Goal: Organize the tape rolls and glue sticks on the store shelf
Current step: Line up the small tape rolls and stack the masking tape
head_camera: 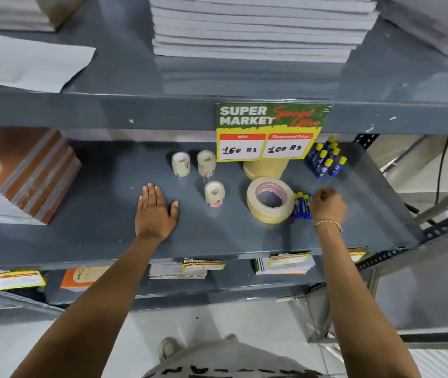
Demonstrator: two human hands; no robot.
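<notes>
The person stands at a grey shelf [102, 230] and reaches in with both arms.

The left hand [155, 211] lies flat on the shelf with its fingers spread. It holds nothing. It looks like it rests there to keep the person steady while the other arm works.

The right hand [327, 204] is curled up at a small bunch of glue sticks [302, 205]. They stand just beside the big tape roll [269, 199]. The fingers are bent in, but the back of the hand hides them, so one cannot tell if the grip has closed on a stick or only touches the bunch. It seems the hand is there to gather these sticks.

More glue sticks [326, 159] stand far back on the right, near the price sign [269, 132]. The near bunch likely belongs with them, so all the glue is in one place.

Three small tape rolls [213, 193] stand on end in the middle of the shelf, close together but not in a neat line. The big roll lies flat on another like it. A second pile of big rolls [265, 169] sits behind, half hidden by the sign. The tape is mostly on the left and the glue on the right, so the sorting looks partly done.
</notes>
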